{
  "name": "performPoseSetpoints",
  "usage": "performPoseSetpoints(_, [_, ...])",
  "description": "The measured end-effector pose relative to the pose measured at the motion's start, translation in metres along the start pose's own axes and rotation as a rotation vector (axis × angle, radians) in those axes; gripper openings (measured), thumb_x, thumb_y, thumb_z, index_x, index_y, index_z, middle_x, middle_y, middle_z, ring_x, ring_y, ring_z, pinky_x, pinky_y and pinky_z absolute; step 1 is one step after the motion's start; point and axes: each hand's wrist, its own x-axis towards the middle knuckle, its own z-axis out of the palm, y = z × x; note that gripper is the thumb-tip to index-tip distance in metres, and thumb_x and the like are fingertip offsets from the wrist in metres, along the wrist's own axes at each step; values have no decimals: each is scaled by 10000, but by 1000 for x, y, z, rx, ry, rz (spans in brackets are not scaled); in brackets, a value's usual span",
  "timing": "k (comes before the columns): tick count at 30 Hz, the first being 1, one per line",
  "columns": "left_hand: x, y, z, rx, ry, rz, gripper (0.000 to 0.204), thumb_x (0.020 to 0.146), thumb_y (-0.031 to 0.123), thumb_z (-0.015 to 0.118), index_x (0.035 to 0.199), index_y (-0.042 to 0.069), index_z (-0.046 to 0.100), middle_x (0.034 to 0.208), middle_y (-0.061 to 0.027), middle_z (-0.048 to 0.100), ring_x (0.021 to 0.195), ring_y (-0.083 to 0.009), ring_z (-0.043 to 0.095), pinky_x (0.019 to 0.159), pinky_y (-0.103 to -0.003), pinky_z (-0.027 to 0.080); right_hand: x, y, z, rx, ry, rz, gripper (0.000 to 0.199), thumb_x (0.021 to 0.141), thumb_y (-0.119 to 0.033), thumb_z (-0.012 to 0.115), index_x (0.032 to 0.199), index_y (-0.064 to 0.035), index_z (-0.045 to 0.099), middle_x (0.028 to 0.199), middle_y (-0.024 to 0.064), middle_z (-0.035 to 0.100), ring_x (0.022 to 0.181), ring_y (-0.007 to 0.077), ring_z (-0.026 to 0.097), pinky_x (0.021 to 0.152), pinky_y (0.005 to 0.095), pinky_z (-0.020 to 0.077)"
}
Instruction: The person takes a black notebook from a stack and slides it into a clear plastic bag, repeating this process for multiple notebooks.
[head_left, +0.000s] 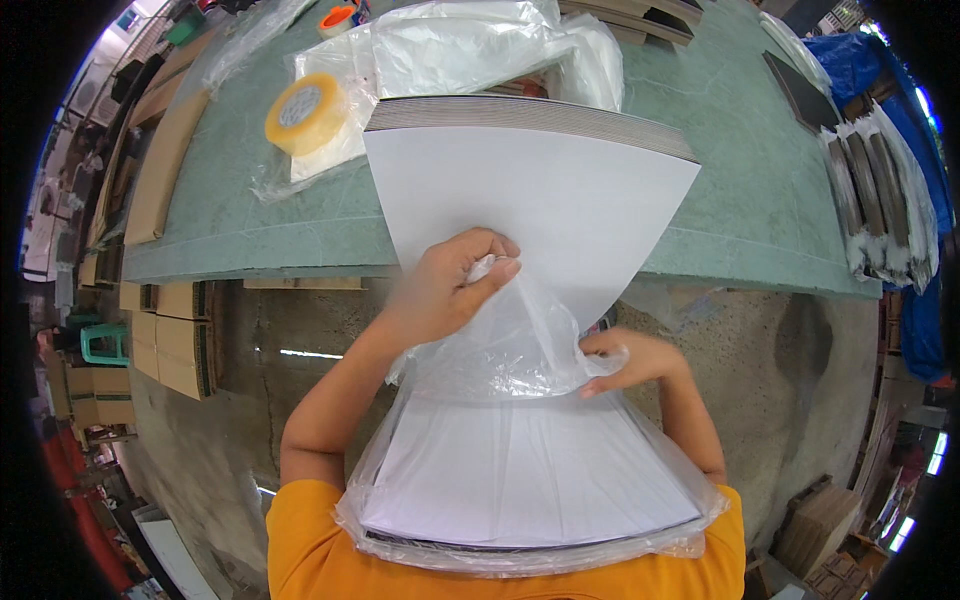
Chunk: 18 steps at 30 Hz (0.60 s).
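A thick stack of white sheets (pixel 530 185) with a grey layered edge lies across the front edge of the green table and reaches back to my body. Clear plastic bag film (pixel 510 350) covers the half nearest me, its closed end against my orange shirt. My left hand (pixel 455 280) pinches the bag's gathered edge above the middle of the stack. At the bag's right side my right hand (pixel 630 360) grips another part of that edge between thumb and fingers. The underside of the stack is hidden.
Behind the stack lie a pile of clear plastic bags (pixel 450 50), a yellow tape roll (pixel 303 113) and an orange tape dispenser (pixel 340 20). Wrapped bundles (pixel 880 190) stand at the table's right end. A long carton (pixel 168 165) lies at the left; cardboard boxes (pixel 175 345) sit below.
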Motion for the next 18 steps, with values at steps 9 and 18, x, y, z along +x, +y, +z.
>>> performPoseSetpoints(9, [10, 30, 13, 232, 23, 125, 155, 810, 150, 572, 803, 28, 477, 646, -67, 529, 568, -164, 503, 547, -262, 390, 8, -75, -6, 32, 633, -63, 434, 657, -210, 719, 1013, -14, 566, 886, 95, 605, 746, 144, 566, 677, 258, 446])
performPoseSetpoints(18, [-9, 62, -9, 419, 47, 247, 200, 698, 150, 681, 713, 26, 525, 638, -71, 510, 592, -209, 494, 530, -285, 382, 12, -73, -11, 751, 232, -152, 177, 755, -149, 642, 741, 14, 575, 659, 61, 582, 553, 110, 532, 515, 244, 436])
